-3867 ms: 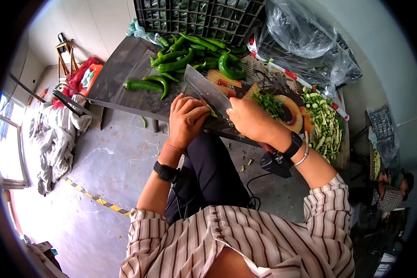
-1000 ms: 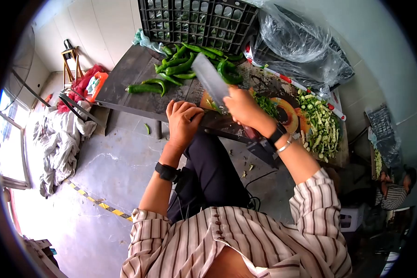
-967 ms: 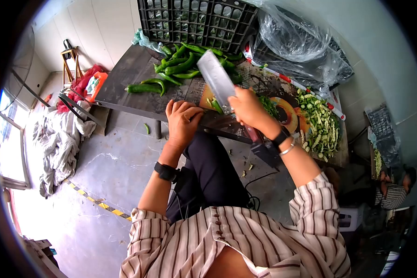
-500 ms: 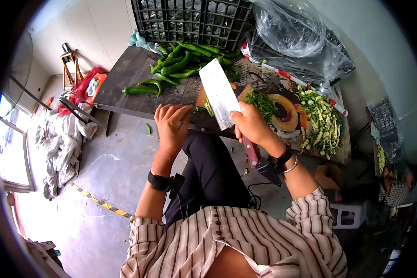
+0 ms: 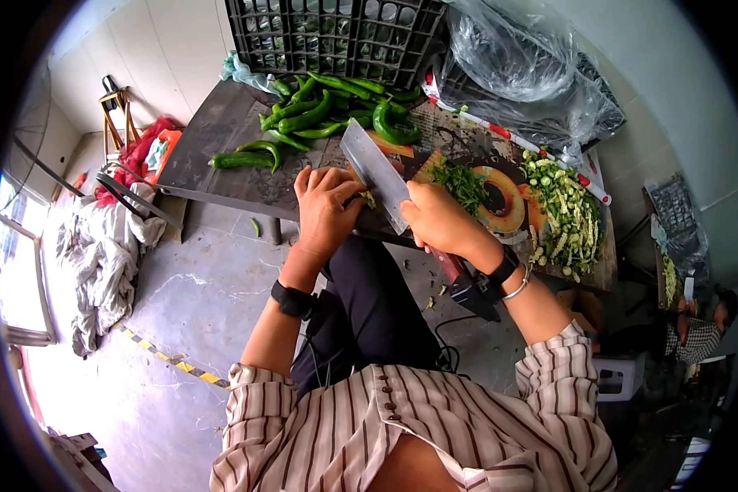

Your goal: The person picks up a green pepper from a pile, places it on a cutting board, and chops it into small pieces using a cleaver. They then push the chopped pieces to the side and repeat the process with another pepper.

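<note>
My right hand (image 5: 449, 220) clamps the cleaver (image 5: 375, 174); green peppers (image 5: 306, 119) lie at twelve o'clock from my left hand (image 5: 326, 209), its grip unclear

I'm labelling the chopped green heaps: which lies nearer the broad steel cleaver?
The small dark-green shredded heap, beside the right hand holding the cleaver; the larger pale-green chopped heap lies farther right.

The grey cleaver (image 5: 375, 174) slants near whole green peppers (image 5: 305, 120), chopped pieces (image 5: 567, 221) heaped farther right.
</note>
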`<move>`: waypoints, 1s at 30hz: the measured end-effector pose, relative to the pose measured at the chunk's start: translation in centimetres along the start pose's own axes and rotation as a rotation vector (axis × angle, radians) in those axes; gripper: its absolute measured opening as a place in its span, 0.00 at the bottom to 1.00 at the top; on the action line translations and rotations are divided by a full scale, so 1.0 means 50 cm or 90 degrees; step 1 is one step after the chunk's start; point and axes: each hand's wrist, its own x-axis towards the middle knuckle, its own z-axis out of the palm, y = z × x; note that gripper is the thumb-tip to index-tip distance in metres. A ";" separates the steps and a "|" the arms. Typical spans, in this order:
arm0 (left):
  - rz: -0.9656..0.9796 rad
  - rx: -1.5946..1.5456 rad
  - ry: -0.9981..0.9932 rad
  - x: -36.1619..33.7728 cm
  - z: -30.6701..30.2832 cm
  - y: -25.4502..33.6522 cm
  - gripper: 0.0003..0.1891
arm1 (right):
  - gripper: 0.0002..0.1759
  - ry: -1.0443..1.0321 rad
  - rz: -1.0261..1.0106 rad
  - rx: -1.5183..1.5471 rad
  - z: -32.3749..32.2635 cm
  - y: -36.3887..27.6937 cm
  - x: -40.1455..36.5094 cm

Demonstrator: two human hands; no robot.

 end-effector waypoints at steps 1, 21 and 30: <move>0.001 -0.007 0.003 0.000 0.000 -0.002 0.10 | 0.11 -0.004 0.005 -0.018 0.001 -0.001 0.001; -0.014 0.015 0.009 -0.010 0.000 0.002 0.05 | 0.11 0.097 -0.030 -0.002 -0.006 -0.007 0.056; 0.005 0.024 0.093 -0.022 -0.034 0.000 0.09 | 0.11 0.123 0.003 0.190 -0.024 0.032 -0.013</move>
